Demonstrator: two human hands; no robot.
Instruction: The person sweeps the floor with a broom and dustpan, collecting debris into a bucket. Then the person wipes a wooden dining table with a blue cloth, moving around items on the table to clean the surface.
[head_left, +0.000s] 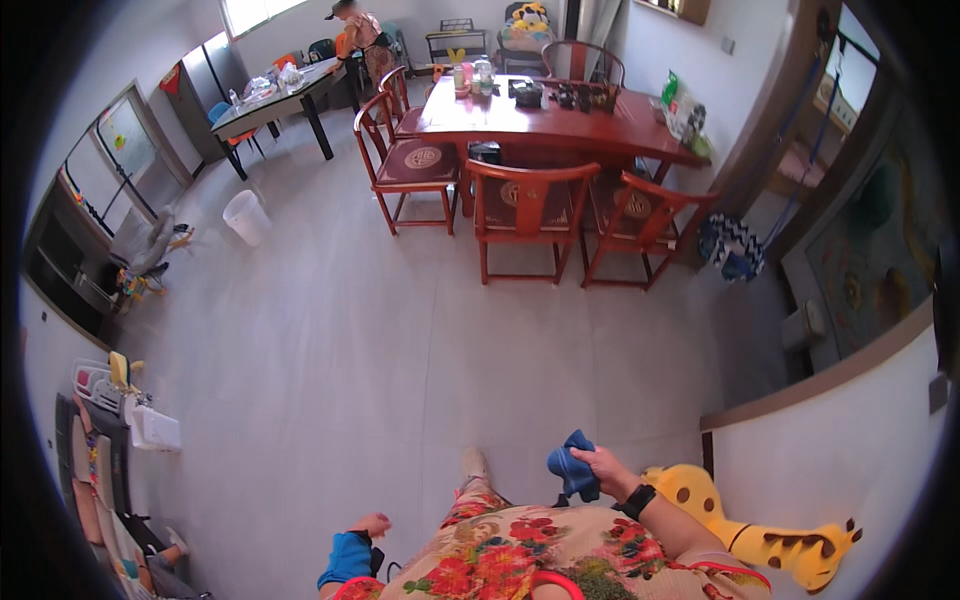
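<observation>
A crumpled blue cloth (574, 466) is gripped in my right hand (606, 472), held out at the lower right, with a black band on the wrist. My left hand (373, 525) hangs at the lower left beside my body, its fingers partly curled; whether they are closed is unclear, and no object shows in it. A blue sleeve cover (346, 559) is on the left forearm. Just right of my right forearm lies a yellow giraffe plush (694, 491) with brown spots, against the wall.
Ahead stands a red wooden table (525, 120) with matching chairs (525, 202). A white bin (247, 217) is on the floor to the left. Another person (367, 37) leans at a grey table (277, 101) far back. A couch (97, 480) with someone's leg showing is at the left.
</observation>
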